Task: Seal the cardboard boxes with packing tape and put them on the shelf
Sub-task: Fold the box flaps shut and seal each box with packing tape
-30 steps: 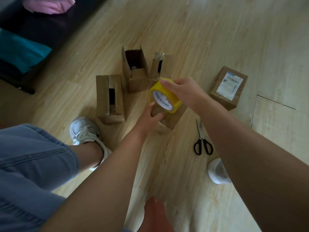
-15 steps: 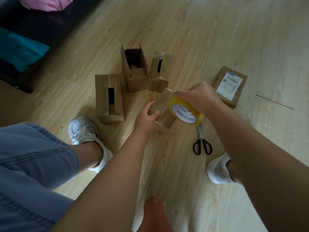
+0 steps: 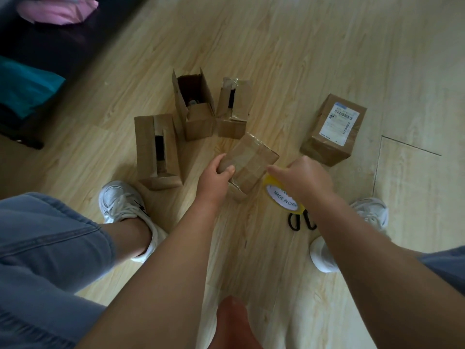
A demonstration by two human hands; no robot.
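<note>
On the floor, box (image 3: 247, 164) tilted, long axis angled away-right; left hand (image 3: 217, 175) grips its near corner, right hand (image 3: 303, 178) clutches tape roll (image 3: 281, 197).

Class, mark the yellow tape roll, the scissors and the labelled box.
yellow tape roll (image 3: 280, 197): head view, white printed face.
scissors (image 3: 290, 221): head view, left black handle.
labelled box (image 3: 338, 123): head view, white shipping label.

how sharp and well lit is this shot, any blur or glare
Head view: dim, even light, no hard glare; the wooden floor is brightest upper right, the upper left corner nearly black; the pink cloth there is smeared with blur; the tape roll label reads clearly; a reddish shape at the bottom edge is out of focus.
</note>
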